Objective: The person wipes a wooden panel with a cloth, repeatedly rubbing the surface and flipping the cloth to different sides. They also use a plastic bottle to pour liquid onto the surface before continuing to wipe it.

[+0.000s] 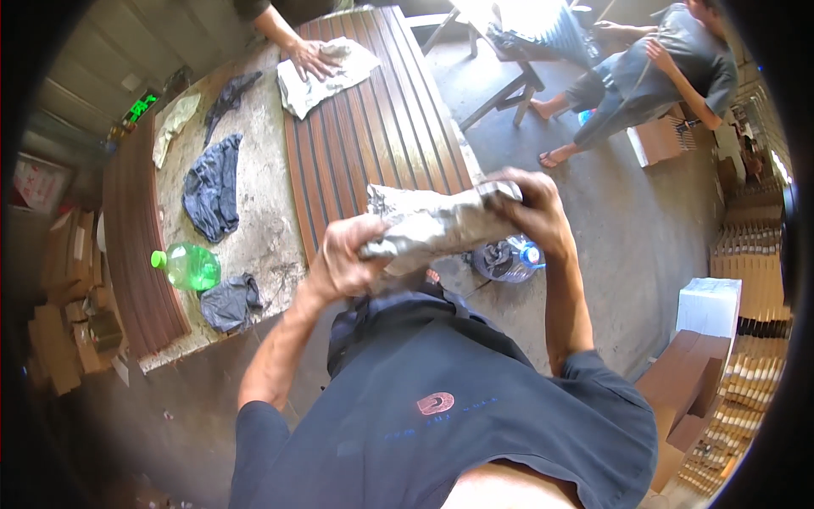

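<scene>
Between my two hands I hold a crumpled, stained white cloth (441,219), bunched up in front of my body. My left hand (349,253) is closed round its left end and my right hand (530,208) grips its right end. Just beyond the cloth lies a dark brown slatted wood panel (339,157) on a worn table (263,182). At the panel's far end another person's hand (314,59) presses flat on a second white cloth (318,89).
On the table's left side are a green bottle (192,266), dark cloths (212,188) and another brown panel (131,246). A clear plastic jug (506,261) is beyond my right forearm. A seated person (653,81) is at the far right; cartons (682,382) stand at the near right.
</scene>
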The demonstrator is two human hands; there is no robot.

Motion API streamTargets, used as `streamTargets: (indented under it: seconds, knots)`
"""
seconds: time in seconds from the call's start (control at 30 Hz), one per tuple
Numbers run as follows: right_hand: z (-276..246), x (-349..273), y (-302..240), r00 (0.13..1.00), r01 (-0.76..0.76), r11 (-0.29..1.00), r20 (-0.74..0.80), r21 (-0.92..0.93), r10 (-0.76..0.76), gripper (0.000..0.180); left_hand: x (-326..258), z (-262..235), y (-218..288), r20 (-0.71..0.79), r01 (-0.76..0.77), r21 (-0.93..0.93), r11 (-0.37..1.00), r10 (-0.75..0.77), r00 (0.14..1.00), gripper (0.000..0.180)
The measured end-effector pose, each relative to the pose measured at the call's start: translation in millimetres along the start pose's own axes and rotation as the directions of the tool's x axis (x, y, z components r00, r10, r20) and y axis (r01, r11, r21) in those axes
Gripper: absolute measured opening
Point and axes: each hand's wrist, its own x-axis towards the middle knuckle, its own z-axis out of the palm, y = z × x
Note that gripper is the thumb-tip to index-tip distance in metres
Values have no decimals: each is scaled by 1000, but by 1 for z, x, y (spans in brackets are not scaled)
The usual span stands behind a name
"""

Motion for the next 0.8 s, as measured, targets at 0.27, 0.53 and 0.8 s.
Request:
streamTargets:
  seconds: [0.27,0.53,0.8]
  knots:
    - [52,-53,32,941,339,846,127,-412,-315,32,-67,20,16,-197,31,442,896,63,978,46]
    - [48,-40,32,986,128,983,-93,-129,-141,42,-60,18,27,-211,544,-183,819,-573,792,30]
    - [81,54,75,953,-56,783,-268,-620,-143,63,-40,-13,-35,-424,632,-113,767,-612,667,51]
